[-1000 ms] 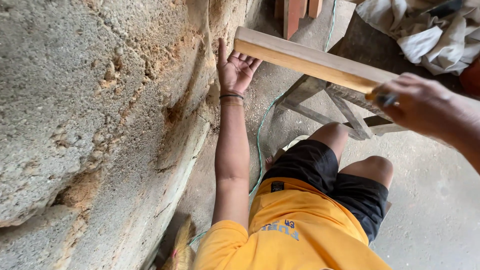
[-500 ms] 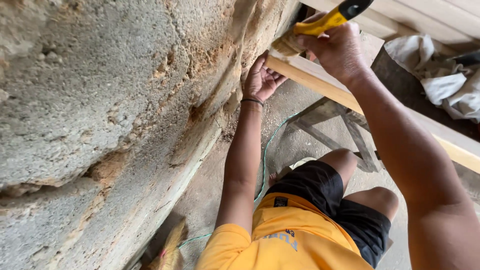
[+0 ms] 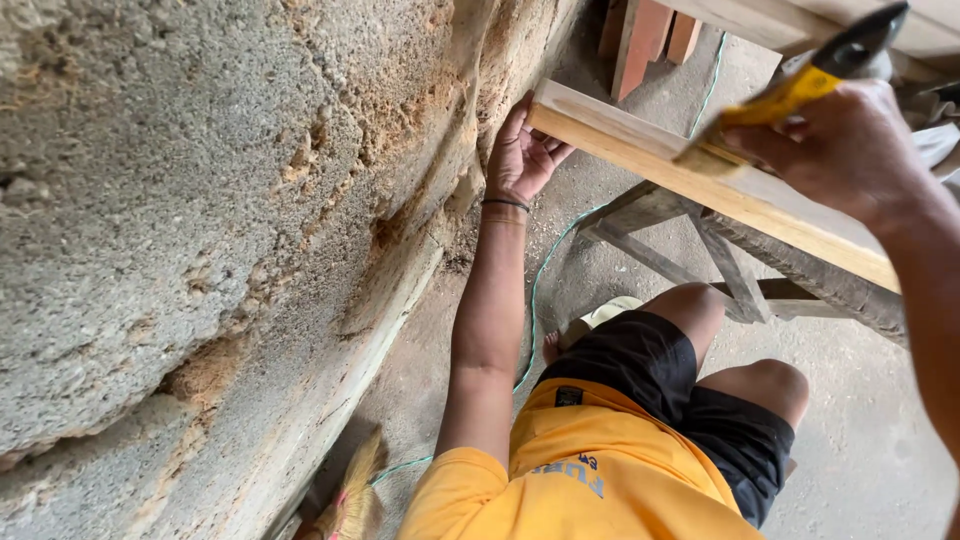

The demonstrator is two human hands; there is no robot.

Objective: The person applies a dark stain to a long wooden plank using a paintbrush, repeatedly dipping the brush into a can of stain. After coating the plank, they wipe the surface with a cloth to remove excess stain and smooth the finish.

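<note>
Against the rough wall [image 3: 200, 200], plank [image 3: 700, 175] was up but not fixed.
Your left hand [image 3: 522, 155] pressed its end flat, fingers spread; your right hand [image 3: 850, 150] stayed wrapped around the yellow-handled tool [image 3: 790, 90], nothing driven yet.

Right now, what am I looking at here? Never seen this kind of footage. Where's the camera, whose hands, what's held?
There is no machine: a person works with bare hands, and the single camera sits on their head, looking down. The left hand lies open against the end of a long wooden plank, where it meets a rough stone wall. The right hand grips a tool with a yellow and black handle; its working end is out of view. Below are the person's orange shirt and black shorts. The plank lies over a wooden trestle on a concrete floor. A thin green cord and a small broom lie there.
</note>
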